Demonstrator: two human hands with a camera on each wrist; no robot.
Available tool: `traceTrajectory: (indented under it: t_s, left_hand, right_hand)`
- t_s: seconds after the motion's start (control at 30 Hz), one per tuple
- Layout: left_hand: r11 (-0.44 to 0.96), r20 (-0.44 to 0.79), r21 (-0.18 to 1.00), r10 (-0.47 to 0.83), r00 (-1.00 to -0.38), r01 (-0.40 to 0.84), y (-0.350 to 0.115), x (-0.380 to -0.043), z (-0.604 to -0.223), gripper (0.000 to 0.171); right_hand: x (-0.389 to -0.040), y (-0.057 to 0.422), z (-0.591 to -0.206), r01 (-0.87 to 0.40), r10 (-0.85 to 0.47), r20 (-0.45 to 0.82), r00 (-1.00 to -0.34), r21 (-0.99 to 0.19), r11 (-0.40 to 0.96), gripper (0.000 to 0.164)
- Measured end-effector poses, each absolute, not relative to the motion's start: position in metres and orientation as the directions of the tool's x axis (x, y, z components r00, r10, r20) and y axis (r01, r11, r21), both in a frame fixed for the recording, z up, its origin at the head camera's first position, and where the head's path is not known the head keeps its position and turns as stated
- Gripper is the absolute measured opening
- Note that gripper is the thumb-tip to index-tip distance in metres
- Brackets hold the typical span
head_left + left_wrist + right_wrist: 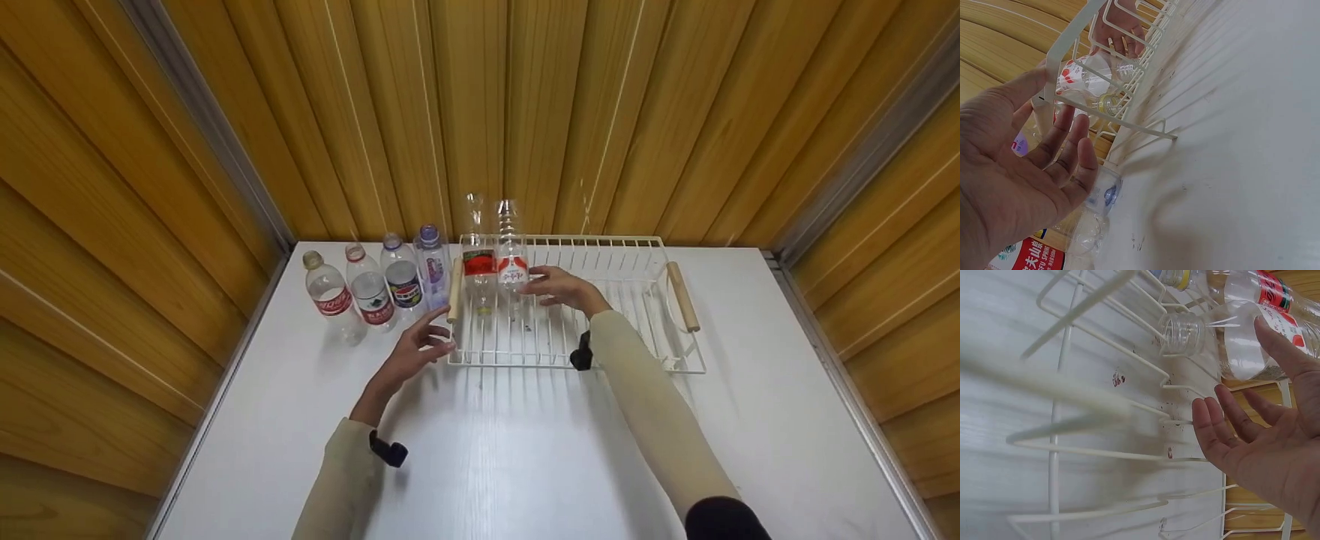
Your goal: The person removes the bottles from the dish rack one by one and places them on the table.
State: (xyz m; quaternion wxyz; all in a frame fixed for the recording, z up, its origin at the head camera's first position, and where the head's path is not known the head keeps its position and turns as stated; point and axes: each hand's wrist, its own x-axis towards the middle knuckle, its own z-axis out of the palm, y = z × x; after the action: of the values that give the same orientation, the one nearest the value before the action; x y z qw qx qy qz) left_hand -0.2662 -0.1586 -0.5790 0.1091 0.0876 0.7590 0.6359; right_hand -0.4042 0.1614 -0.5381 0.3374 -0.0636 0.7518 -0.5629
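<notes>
Two clear plastic bottles stand neck-down in the left part of the white wire dish rack (555,366). One bottle (480,262) has a red and dark label; the other bottle (513,271) has a white and red label. My right hand (564,288) is beside the white-labelled bottle, fingers spread loosely, and in the right wrist view its thumb overlaps that bottle (1247,343). At the rack's front left corner, my left hand (414,352) has its fingertips by the wooden handle (455,289), thumb and fingers apart around the frame.
Left of the rack, several upright bottles stand uncapped in a row: a red-labelled bottle (330,296), another (371,292), a dark-labelled bottle (405,281) and a purple-tinted bottle (432,262). The white table (495,450) meets wood-look walls (540,112) behind and on both sides.
</notes>
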Motion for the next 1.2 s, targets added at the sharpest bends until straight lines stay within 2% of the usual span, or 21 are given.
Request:
traceTrajectory:
  t_s: [0.23, 0.63, 0.77, 0.93, 1.07, 1.2]
  left_hand:
    - [0.18, -0.03, 0.984, 0.274, -0.961, 0.021, -0.159, -0.266, -0.58, 0.072]
    - [0.198, -0.012, 0.979, 0.278, -0.961, 0.045, -0.158, -0.264, -0.577, 0.07]
    - [0.195, -0.015, 0.98, 0.282, -0.959, 0.042, -0.156, -0.263, -0.576, 0.071]
    - [0.185, -0.026, 0.982, 0.287, -0.958, 0.029, -0.155, -0.265, -0.579, 0.072]
    - [0.191, -0.029, 0.981, 0.281, -0.959, 0.026, -0.158, -0.266, -0.579, 0.072]
    - [0.192, -0.039, 0.981, 0.274, -0.961, 0.015, -0.159, -0.265, -0.579, 0.071]
  right_hand:
    - [-0.403, 0.154, -0.536, 0.322, -0.494, -0.445, -0.747, -0.892, 0.316, 0.084]
    - [-0.401, 0.151, -0.517, 0.349, -0.425, -0.474, -0.771, -0.873, 0.341, 0.084]
    - [-0.401, 0.161, -0.512, 0.395, -0.424, -0.483, -0.766, -0.874, 0.282, 0.082]
    - [-0.401, 0.177, -0.506, 0.465, -0.393, -0.497, -0.774, -0.867, 0.181, 0.069]
    - [-0.398, 0.188, -0.501, 0.526, -0.379, -0.493, -0.783, -0.85, 0.021, 0.059]
    - [-0.388, 0.199, -0.496, 0.547, -0.374, -0.479, -0.794, -0.832, -0.094, 0.059]
